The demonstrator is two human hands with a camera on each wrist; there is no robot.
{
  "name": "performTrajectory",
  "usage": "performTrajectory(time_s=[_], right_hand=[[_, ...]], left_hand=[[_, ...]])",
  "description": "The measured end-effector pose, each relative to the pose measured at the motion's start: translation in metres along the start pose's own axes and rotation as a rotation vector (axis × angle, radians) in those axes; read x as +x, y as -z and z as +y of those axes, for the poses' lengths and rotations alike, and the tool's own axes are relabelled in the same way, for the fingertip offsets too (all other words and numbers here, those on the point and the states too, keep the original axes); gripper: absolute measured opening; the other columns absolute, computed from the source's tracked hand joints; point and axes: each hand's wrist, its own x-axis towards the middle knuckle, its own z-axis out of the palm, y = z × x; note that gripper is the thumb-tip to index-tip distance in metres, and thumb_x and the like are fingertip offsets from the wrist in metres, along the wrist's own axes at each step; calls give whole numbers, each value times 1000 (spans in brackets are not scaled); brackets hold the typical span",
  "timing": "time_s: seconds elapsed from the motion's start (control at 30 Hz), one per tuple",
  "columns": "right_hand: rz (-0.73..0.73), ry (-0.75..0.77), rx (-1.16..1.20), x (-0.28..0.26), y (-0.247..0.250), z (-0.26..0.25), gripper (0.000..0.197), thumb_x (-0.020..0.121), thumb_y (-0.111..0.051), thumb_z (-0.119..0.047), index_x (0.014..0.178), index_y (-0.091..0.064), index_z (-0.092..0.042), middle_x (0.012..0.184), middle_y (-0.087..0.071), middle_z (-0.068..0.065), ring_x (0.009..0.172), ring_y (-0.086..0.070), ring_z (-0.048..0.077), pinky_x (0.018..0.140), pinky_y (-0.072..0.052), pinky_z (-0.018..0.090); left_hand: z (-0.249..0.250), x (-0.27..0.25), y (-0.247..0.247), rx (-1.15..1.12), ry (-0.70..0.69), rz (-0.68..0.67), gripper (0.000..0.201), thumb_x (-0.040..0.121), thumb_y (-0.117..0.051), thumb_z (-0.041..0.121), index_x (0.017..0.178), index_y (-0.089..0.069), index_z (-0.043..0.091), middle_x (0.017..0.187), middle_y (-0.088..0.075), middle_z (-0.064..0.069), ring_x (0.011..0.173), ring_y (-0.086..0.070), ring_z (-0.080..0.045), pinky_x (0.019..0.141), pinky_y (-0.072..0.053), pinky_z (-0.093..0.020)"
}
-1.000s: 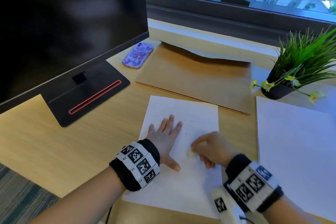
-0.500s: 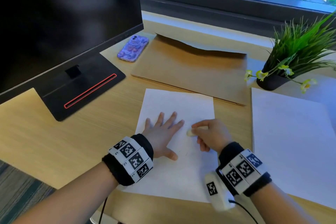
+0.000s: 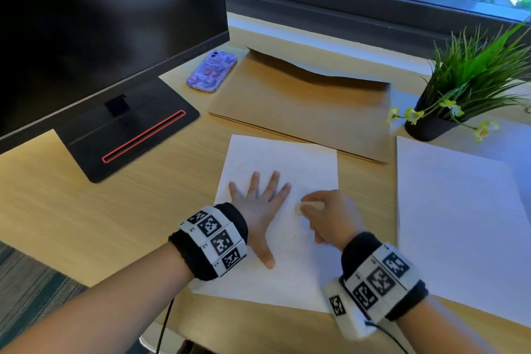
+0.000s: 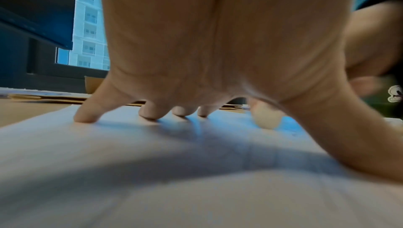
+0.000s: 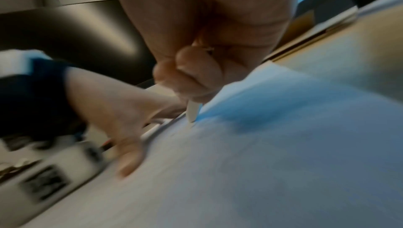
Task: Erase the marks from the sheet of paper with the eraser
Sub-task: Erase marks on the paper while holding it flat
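A white sheet of paper (image 3: 287, 161) lies on the wooden desk in front of me, with faint pencil marks near its top left and middle. My left hand (image 3: 258, 204) lies flat on the sheet with fingers spread, pressing it down (image 4: 152, 114). My right hand (image 3: 324, 215) pinches a small pale eraser (image 3: 298, 208), whose tip touches the paper just right of the left hand. In the right wrist view the eraser (image 5: 193, 112) sticks out below the curled fingers onto the sheet (image 5: 283, 145).
A black monitor (image 3: 100, 23) on its stand (image 3: 129, 135) fills the left. A purple phone (image 3: 212, 72) and a brown envelope (image 3: 301, 106) lie behind the sheet. A potted plant (image 3: 459, 89) and a second white sheet (image 3: 459, 224) are at the right.
My right hand with the eraser has slid up the sheet, away from me and closer to the left hand's fingers. The left hand stays flat on the paper.
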Motion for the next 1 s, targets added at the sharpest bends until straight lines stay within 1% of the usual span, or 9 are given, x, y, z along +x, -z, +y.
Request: performTrajectory(time_s=[0.13,0.2,0.27,0.4,0.53,0.63,0.8,0.9,1.0], right_hand=[[-288,6,-56,-33,-16,9,19,88,-60,-17,106,-65,-13,53,-55,4,29,-45,11,34,-36,18],[-346,3,-96,-30,-12,5,14,88,-61,-18,101,-66,-15,54,-56,4,30,-46,10,36,-39,19],[-292,7,-99,-14,-6,-2,11,88,-62,-18,98,-66,-15,56,-57,4,32,-48,10,38,-42,21],[-80,30,-21,-3,-8,-5,24,90,-58,-16,113,-65,-13,62,-57,1,32,-48,9,38,-42,20],[-239,82,-148,-45,-26,9,25,89,-57,-16,113,-66,-17,62,-46,-14,29,-46,3,46,-47,25],[-297,19,-100,-37,-15,8,18,89,-59,-14,105,-66,-12,53,-52,-1,27,-42,6,36,-40,20],[-96,8,-13,-17,-3,5,19,90,-59,-14,108,-65,-12,59,-56,4,30,-45,9,35,-38,18],[-206,38,-94,-40,-13,11,20,89,-58,-12,107,-66,-16,55,-53,-1,26,-41,6,36,-39,19],[-278,-7,-80,-41,-11,10,15,88,-60,-13,100,-68,-16,54,-53,3,29,-42,9,37,-38,18]], left_hand=[[0,0,1,-9,-2,0,147,56,-81,58,141,33,22,146,42,-4,135,32,-40,102,2,-72],[0,0,1,-8,-2,3,146,56,-81,58,142,32,22,146,42,-4,135,32,-40,102,2,-72],[0,0,0,-9,0,7,146,57,-81,57,142,32,23,146,42,-3,135,32,-40,102,2,-72],[0,-1,-2,1,5,27,144,57,-80,59,142,32,25,147,41,-1,137,30,-38,104,2,-70],[-2,-1,-1,1,-3,24,144,57,-79,60,142,31,24,148,40,-2,137,30,-39,103,1,-72],[-1,-2,0,-3,-2,18,143,58,-79,59,142,31,23,148,40,-2,136,31,-39,103,1,-71],[-1,-2,1,-31,-2,16,144,57,-80,58,142,31,24,147,41,-1,136,32,-38,103,3,-71],[0,-2,1,-21,2,16,144,57,-80,58,143,31,24,148,40,-2,136,31,-39,103,2,-71],[0,-1,2,-12,4,13,144,58,-80,58,142,32,24,147,41,-2,136,31,-39,103,2,-71]])
